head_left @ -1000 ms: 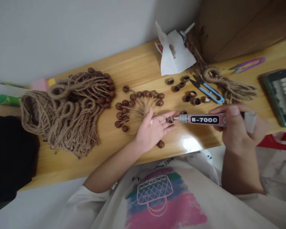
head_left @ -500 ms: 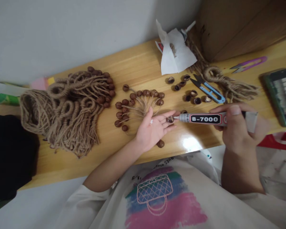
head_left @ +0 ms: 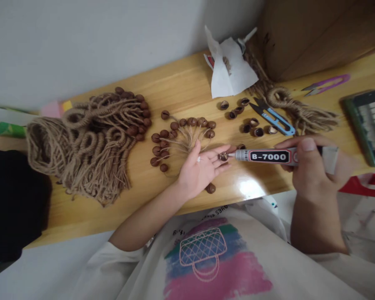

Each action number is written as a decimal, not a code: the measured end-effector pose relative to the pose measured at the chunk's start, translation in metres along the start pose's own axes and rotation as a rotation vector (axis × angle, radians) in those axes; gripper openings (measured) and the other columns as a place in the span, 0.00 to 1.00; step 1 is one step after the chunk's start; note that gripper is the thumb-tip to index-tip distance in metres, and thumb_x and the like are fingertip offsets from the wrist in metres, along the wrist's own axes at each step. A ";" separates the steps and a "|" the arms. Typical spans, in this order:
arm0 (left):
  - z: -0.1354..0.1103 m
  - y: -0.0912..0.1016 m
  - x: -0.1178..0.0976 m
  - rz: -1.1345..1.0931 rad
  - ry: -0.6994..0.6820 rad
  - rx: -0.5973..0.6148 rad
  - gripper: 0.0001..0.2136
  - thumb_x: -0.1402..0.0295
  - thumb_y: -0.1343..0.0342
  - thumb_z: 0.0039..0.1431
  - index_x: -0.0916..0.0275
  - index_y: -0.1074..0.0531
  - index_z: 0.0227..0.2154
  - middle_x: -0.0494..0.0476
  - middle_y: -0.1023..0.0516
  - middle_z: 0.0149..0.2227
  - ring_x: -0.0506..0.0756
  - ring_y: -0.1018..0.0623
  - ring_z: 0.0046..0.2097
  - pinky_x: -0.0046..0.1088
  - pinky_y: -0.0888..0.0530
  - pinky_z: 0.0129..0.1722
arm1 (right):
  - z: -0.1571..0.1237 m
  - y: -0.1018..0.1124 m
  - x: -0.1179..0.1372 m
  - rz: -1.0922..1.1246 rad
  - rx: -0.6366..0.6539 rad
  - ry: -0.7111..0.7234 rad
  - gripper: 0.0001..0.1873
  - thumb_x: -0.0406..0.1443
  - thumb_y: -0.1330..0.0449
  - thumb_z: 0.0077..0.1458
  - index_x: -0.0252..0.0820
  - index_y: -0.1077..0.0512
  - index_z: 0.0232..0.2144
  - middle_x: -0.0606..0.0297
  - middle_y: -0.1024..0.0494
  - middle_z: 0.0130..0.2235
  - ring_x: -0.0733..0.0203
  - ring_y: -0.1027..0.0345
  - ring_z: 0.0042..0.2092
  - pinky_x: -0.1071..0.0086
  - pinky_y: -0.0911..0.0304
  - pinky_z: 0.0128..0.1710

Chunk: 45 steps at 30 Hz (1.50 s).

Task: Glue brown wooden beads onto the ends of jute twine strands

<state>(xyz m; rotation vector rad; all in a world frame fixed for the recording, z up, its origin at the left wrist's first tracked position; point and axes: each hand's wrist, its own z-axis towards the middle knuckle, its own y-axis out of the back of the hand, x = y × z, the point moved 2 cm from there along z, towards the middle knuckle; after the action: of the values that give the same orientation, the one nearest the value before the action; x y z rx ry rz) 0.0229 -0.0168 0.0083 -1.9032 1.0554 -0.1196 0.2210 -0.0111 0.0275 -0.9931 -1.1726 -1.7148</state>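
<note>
My left hand (head_left: 197, 171) lies palm up over the table, fingers stretched out. An open half nutshell (head_left: 223, 156), dark and glossy inside, is held on its fingers. My right hand (head_left: 312, 166) is wrapped round a grey B-7000 glue tube (head_left: 268, 156), which lies nearly level. The tube's nozzle (head_left: 231, 154) points left into the half shell. Beyond my left hand, brown round nuts (head_left: 192, 121) are fanned out on the ends of twine strands (head_left: 183, 139). One more nut (head_left: 210, 188) sits below my left palm.
Several empty half shells (head_left: 258, 132) and blue thread snips (head_left: 273, 116) lie at centre right. White paper (head_left: 231, 71), a knotted twine tassel (head_left: 303, 106), purple snips (head_left: 328, 84) and a tablet-like device (head_left: 368, 125) are farther right. Twine tassels (head_left: 96, 158) are heaped at left.
Almost nothing differs. The glue tube and my right hand have shifted very slightly, with the nozzle still at the half nutshell.
</note>
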 end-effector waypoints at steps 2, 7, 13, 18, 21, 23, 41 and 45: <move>0.000 0.000 0.000 -0.001 -0.004 0.007 0.34 0.52 0.73 0.66 0.78 0.38 0.56 0.72 0.35 0.59 0.64 0.38 0.63 0.40 0.41 0.61 | 0.000 0.000 0.000 0.009 0.015 -0.006 0.17 0.44 0.44 0.61 0.39 0.24 0.27 0.69 0.32 0.17 0.72 0.46 0.15 0.79 0.52 0.10; 0.000 0.000 0.000 -0.008 -0.016 0.049 0.35 0.52 0.73 0.66 0.80 0.36 0.55 0.73 0.34 0.58 0.64 0.39 0.64 0.41 0.41 0.61 | -0.002 0.003 -0.001 -0.016 0.006 -0.006 0.17 0.44 0.43 0.60 0.39 0.24 0.26 0.68 0.29 0.19 0.72 0.44 0.16 0.78 0.51 0.11; 0.001 0.000 -0.001 -0.014 -0.003 0.007 0.35 0.52 0.73 0.66 0.79 0.38 0.56 0.72 0.34 0.59 0.65 0.39 0.63 0.42 0.41 0.61 | -0.001 0.001 -0.002 -0.016 -0.011 -0.020 0.18 0.44 0.44 0.61 0.39 0.24 0.27 0.69 0.31 0.18 0.72 0.44 0.16 0.78 0.51 0.11; 0.000 0.000 -0.001 -0.001 -0.007 0.027 0.35 0.52 0.74 0.66 0.79 0.35 0.54 0.72 0.35 0.59 0.64 0.38 0.63 0.40 0.40 0.61 | -0.002 0.002 -0.002 -0.021 -0.006 -0.044 0.18 0.45 0.43 0.60 0.39 0.24 0.26 0.68 0.29 0.19 0.72 0.44 0.16 0.78 0.51 0.11; 0.000 0.000 -0.001 0.000 -0.011 0.031 0.35 0.52 0.74 0.66 0.80 0.34 0.53 0.73 0.36 0.60 0.64 0.38 0.63 0.40 0.39 0.60 | -0.002 0.003 -0.002 -0.017 0.005 -0.057 0.19 0.46 0.43 0.59 0.39 0.24 0.26 0.68 0.30 0.19 0.71 0.44 0.16 0.77 0.52 0.11; 0.000 0.000 -0.001 0.000 -0.013 0.021 0.35 0.52 0.74 0.66 0.80 0.36 0.54 0.74 0.37 0.60 0.64 0.38 0.63 0.40 0.39 0.60 | -0.002 0.002 -0.002 -0.007 0.006 -0.044 0.19 0.46 0.43 0.59 0.39 0.24 0.27 0.68 0.30 0.19 0.71 0.44 0.16 0.77 0.51 0.11; 0.001 0.001 0.000 -0.007 -0.018 0.047 0.35 0.52 0.73 0.66 0.79 0.36 0.55 0.73 0.33 0.58 0.64 0.39 0.63 0.41 0.41 0.61 | -0.002 0.002 -0.001 -0.009 -0.006 -0.048 0.18 0.46 0.43 0.58 0.39 0.24 0.25 0.67 0.30 0.18 0.71 0.44 0.15 0.77 0.51 0.10; 0.001 0.001 0.000 -0.020 -0.011 0.031 0.35 0.51 0.73 0.65 0.79 0.38 0.57 0.73 0.33 0.58 0.64 0.39 0.64 0.42 0.42 0.61 | 0.000 0.001 -0.002 -0.015 -0.040 -0.047 0.20 0.47 0.43 0.58 0.39 0.24 0.25 0.68 0.31 0.17 0.70 0.45 0.15 0.77 0.52 0.10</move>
<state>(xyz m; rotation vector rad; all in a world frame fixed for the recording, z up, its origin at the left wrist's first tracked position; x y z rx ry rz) 0.0228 -0.0163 0.0069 -1.8851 1.0219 -0.1355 0.2222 -0.0113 0.0257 -1.0567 -1.1817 -1.7412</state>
